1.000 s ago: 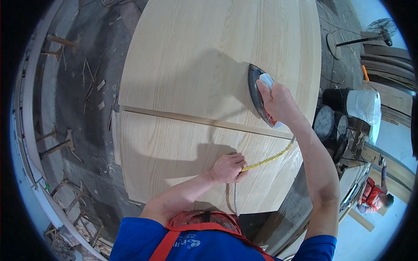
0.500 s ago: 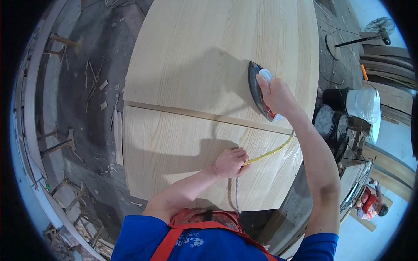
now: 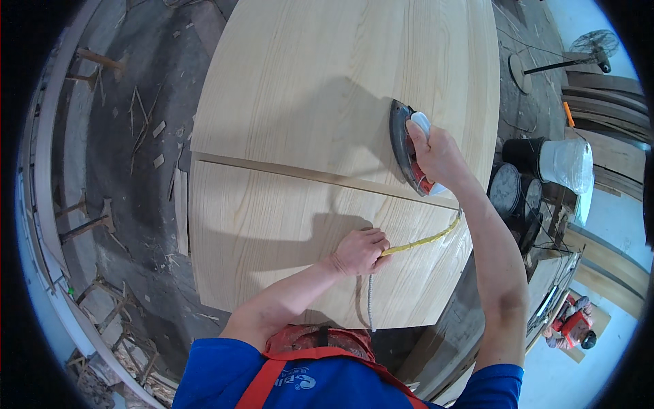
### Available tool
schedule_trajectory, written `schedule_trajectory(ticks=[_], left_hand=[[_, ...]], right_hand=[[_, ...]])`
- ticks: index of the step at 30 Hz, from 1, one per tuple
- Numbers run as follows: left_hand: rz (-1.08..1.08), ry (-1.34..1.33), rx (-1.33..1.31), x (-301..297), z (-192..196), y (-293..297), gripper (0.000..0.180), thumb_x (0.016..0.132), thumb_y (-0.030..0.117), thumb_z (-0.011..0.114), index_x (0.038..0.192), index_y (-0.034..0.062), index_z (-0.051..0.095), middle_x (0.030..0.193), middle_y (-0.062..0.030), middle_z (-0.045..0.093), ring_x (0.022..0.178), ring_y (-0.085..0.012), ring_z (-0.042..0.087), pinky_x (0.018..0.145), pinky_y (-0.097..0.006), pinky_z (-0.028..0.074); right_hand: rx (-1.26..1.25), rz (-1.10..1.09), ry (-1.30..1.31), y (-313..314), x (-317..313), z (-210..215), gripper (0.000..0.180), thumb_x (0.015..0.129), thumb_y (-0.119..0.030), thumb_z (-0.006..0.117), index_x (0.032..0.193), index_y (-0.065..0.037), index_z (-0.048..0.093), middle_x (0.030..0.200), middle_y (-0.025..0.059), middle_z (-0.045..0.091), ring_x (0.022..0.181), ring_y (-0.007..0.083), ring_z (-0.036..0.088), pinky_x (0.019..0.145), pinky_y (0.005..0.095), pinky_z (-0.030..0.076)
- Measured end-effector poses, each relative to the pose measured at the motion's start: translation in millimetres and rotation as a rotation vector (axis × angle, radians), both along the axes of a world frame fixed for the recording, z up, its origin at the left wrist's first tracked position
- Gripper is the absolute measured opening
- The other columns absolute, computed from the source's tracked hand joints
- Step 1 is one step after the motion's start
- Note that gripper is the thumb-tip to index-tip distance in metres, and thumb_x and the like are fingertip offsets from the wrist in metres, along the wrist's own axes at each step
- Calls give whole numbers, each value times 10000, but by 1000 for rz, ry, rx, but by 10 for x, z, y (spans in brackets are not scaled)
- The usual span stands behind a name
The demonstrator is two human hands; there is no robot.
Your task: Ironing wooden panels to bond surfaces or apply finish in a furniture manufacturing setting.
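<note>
My right hand (image 3: 439, 155) is wrapped round the handle of an iron (image 3: 405, 153) with a dark body and a white and red handle. The iron rests on the far wood-grain panel (image 3: 300, 82), near its right side. A cord (image 3: 429, 239), partly wrapped in yellow, runs from beside my right forearm to my left hand (image 3: 361, 252). My left fingers are closed round the cord above the near wood-grain panel (image 3: 238, 225). A grey length of it hangs below that hand towards the panel's near edge. Between the two panels runs a narrow step or gap.
To the right stand black buckets (image 3: 505, 191), a bucket wrapped in clear plastic (image 3: 567, 165) and a standing fan (image 3: 594, 51). A person in red (image 3: 575, 326) is farther off at lower right. Wood scraps (image 3: 159, 129) litter the floor at left, beside metal stands (image 3: 88, 225).
The iron and my right hand have shifted slightly nearer to me and to the right. My left hand keeps its hold on the cord. The distant person has changed posture.
</note>
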State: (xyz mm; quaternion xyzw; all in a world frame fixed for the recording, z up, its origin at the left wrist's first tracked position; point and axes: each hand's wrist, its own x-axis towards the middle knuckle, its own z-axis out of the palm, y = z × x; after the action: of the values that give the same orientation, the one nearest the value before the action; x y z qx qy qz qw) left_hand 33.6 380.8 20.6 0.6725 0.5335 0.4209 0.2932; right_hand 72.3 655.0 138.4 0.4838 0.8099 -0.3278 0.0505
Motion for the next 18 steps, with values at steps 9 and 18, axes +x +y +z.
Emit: schedule_trajectory(ticks=[9,18], left_hand=[[-13,-3,-7,2,6,10,231,879,215,798,817,39,661,847,-93,666,824,-273,711,729,-392,604],[-15,10,-8,-17,0,11,226,877,226,792,815,51,663,866,-89,675,834,-275,712,739,-402,603]], right_hand=[[5,6,-22,-33,6,-45,743,1136,-513,525,775,127,641,666,348,618,695,516,716,624,539,550],[36,27,-60,-77,-61,-23,756,1142,-524,497,789,128,642,694,345,656,727,520,726,644,547,570]])
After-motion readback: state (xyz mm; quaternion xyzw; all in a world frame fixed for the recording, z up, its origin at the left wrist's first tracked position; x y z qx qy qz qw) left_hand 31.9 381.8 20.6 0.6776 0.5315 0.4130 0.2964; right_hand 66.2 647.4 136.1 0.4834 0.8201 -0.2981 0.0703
